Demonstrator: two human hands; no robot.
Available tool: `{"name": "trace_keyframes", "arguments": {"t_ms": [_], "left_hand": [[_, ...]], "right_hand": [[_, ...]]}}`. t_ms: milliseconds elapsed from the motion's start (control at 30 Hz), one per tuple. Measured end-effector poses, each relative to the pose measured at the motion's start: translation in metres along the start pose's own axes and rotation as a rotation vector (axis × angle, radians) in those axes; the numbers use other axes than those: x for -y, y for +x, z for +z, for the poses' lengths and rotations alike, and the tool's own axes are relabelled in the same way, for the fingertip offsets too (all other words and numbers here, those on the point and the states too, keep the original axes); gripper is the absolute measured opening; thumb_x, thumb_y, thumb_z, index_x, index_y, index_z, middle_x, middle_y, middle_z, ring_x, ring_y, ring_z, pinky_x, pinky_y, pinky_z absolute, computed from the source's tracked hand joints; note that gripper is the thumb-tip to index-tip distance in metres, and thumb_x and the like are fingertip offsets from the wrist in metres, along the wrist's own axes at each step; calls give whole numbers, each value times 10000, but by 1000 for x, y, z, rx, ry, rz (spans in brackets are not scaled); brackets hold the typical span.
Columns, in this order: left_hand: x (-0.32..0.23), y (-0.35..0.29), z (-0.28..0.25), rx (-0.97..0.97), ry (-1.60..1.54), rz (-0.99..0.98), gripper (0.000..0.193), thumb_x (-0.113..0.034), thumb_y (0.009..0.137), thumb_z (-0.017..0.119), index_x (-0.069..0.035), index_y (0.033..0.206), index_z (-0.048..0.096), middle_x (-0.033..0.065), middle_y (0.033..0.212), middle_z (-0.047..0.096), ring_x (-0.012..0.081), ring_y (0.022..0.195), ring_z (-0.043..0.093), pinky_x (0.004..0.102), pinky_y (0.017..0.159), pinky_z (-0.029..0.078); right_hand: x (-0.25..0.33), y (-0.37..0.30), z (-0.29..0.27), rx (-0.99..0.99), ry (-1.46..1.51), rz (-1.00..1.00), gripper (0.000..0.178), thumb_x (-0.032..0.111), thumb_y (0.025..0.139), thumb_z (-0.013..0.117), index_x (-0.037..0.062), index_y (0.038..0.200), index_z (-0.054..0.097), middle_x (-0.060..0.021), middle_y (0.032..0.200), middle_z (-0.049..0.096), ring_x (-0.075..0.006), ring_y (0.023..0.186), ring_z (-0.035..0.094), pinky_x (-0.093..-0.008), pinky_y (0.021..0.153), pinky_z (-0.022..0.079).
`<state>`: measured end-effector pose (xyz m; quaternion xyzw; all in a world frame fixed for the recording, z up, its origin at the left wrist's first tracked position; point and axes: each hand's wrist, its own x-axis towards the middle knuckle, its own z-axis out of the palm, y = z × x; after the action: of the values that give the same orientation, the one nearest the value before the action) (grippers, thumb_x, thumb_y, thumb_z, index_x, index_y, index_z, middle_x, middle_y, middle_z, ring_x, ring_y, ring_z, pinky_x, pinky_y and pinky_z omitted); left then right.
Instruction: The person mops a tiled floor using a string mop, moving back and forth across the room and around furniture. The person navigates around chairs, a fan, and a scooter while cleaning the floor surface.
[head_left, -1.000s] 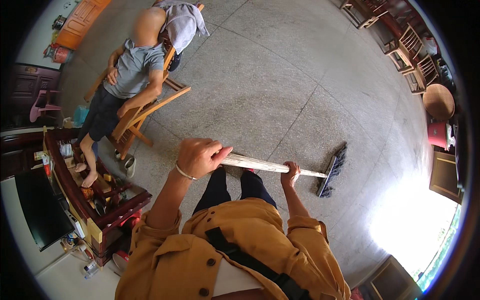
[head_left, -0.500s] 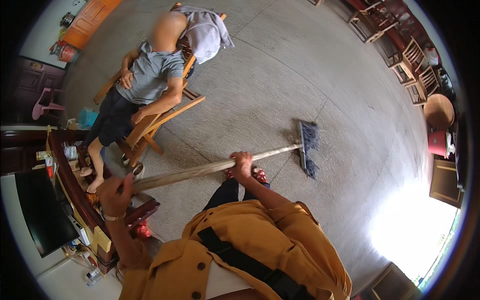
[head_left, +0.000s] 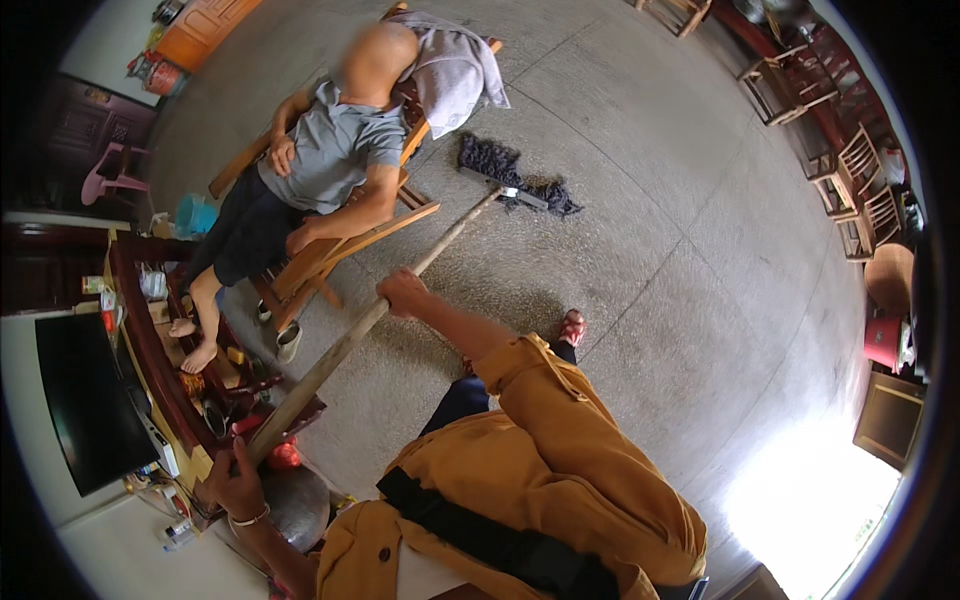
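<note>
A mop slants across the view, its pale wooden handle running from lower left up to a dark, shaggy head pressed on the grey floor. My right hand is closed round the middle of the handle. Near the handle's top end, at lower left, my left hand is closed on it, with part of its grip hidden. The mop head lies just right of a wooden reclining chair, where a person in a grey shirt leans back with bare feet raised.
A dark wooden stand with a black television lines the left. Shoes lie beneath the recliner. A blue bucket and pink chair stand beyond. Wooden chairs and a red bin edge the right.
The mop head has swung left and away from me, toward the recliner. Both hands keep hold; my right hand has moved left and my left hand lower. One foot has stepped to the right.
</note>
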<state>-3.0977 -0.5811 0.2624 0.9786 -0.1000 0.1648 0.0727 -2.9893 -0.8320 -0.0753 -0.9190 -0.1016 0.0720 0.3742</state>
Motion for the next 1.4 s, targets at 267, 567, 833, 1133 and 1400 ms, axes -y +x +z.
{"name": "trace_keyframes", "arguments": {"t_ms": [267,567,833,1133,1400], "left_hand": [[-114,63,46,-154,7,58,337,-191,814,580,19,557,518,94,449,465,142,386,399,300,402,317],[-347,144,108,-74,-107,618,383,-97,797,592,-20,478,394,71,405,311,122,351,238,300,365,198],[-581,102,206,200,-622,1079,366,-116,739,654,-64,471,410,58,414,401,163,330,362,283,342,287],[-716,-49,249,532,-960,1375,168,-166,703,687,-71,622,574,39,532,570,161,415,538,249,372,409],[-693,-14,281,1030,-1002,693,165,-1,718,540,-35,858,623,-14,541,522,44,475,448,211,408,340]], "right_hand": [[-93,-23,-88,-163,-25,90,125,59,662,588,105,773,622,-88,806,583,-258,889,531,-370,861,356],[-269,-174,-231,-799,50,308,155,25,629,578,105,758,607,-51,785,600,-248,867,535,-368,802,384],[-383,-434,-247,-1110,-130,774,109,31,600,576,84,695,584,-81,710,572,-286,759,524,-377,716,386],[-371,-677,-153,-1227,-164,1170,75,58,641,580,96,699,554,-79,687,547,-289,748,517,-385,710,380],[-372,-631,-121,-1155,-242,1348,389,-6,584,589,90,961,587,-132,804,590,-312,775,552,-411,698,439]]}}
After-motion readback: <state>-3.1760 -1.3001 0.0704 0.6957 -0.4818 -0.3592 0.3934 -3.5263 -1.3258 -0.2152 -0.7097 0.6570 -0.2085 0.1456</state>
